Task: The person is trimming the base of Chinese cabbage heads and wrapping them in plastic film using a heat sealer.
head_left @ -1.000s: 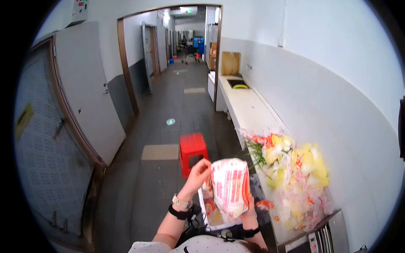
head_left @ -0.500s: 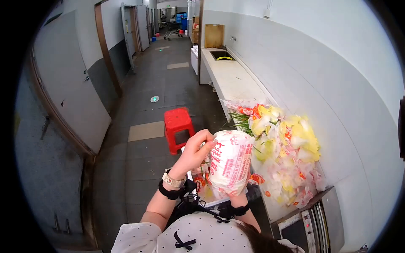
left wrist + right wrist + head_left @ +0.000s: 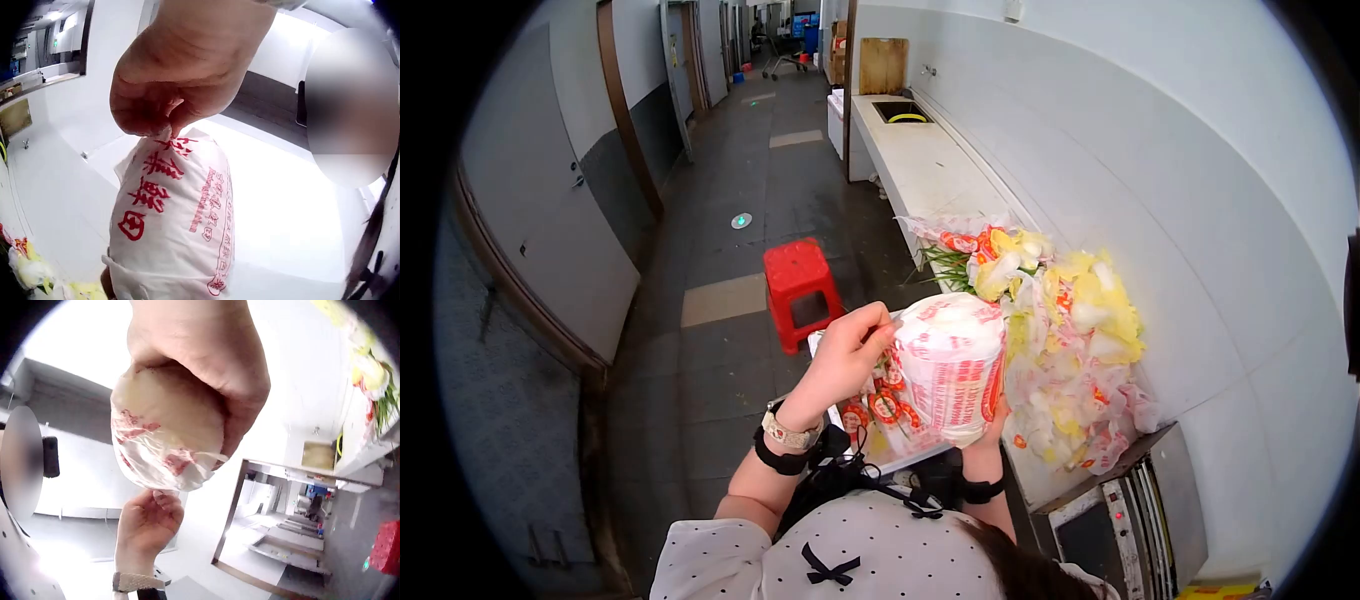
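A bulky bundle wrapped in a white plastic bag with red printed characters (image 3: 950,375) is held up in front of the chest. My left hand (image 3: 845,352) pinches the bag's film at its upper left edge, and the left wrist view shows thumb and fingertips together on a gathered bit of plastic (image 3: 167,132). From below and the right side, my right hand (image 3: 990,432) grips the bundle, its fingers mostly hidden behind it. In the right wrist view that hand (image 3: 206,347) curls round the bundle's wrapped end (image 3: 169,419).
Below the bundle is a white-rimmed box (image 3: 905,460) of red-marked bags (image 3: 885,405). A red stool (image 3: 800,285) stands beyond it on the floor. Bagged yellow-green leafy vegetables (image 3: 1090,320) heap on the counter (image 3: 930,175), which has a sink (image 3: 900,112). A metal appliance (image 3: 1135,515) sits nearby at right.
The head view has tilted down, so the corridor slides upward. The bundle has turned in the hands, showing different printing, while the left hand keeps its pinch at the edge.
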`<state>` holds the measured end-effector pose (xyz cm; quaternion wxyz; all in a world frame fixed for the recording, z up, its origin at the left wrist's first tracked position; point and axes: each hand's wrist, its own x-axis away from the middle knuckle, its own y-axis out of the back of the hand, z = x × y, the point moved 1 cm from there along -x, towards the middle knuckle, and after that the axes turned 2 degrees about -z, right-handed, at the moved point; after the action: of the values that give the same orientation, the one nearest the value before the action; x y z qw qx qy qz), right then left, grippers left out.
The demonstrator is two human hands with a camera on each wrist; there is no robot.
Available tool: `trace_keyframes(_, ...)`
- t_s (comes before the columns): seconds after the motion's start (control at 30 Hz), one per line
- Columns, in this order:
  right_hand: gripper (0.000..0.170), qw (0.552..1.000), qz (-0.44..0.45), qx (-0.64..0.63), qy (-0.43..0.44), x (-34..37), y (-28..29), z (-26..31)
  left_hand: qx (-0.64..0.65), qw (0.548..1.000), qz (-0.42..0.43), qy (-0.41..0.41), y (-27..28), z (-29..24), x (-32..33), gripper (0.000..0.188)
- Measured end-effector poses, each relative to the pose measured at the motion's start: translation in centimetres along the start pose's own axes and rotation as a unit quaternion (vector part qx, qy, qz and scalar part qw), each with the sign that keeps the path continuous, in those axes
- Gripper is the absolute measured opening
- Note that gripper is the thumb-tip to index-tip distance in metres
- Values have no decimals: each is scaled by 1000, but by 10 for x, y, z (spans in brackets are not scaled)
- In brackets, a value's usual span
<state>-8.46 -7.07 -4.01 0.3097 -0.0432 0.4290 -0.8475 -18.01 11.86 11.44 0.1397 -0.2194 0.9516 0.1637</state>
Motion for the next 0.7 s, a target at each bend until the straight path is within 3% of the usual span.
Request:
trace_keyframes(0.07, 61, 999, 40, 5, 16, -4, 24, -4, -31, 999, -21, 21, 0, 6, -1, 11)
trace_keyframes(0.1, 61, 998, 58, 7, 24, -4, 24, -2, -104, 992, -65, -22, -3, 5, 0, 10)
trace_keyframes(0.13, 63, 999, 8, 12, 37, -2, 21, -5, -176, 976, -109, -67, -8, 2, 1, 9)
trace_keyframes(0.2, 73, 980, -41, 155, 116, 2, 7, -5, -296, 929, -178, -135, -17, -7, 1, 9)
trace_keyframes(0.27, 76, 950, -68, 261, 157, 3, 13, -9, -321, 924, -162, -131, -16, 5, -5, 10)
trace_keyframes(0.37, 70, 968, -58, 201, 138, 2, 53, -28, -352, 913, -139, -155, -17, 23, -11, 12)
trace_keyframes(0.4, 75, 950, -73, 267, 148, 1, 44, -27, -362, 908, -134, -164, -18, 28, -12, 13)
trace_keyframes(0.53, 83, 956, -73, 252, 132, 2, 32, -16, -395, 876, -191, -203, -13, 27, -18, 13)
trace_keyframes(0.7, 96, 949, -27, 280, 144, 1, -5, 9, -318, 891, -217, -243, 4, 25, -37, 12)
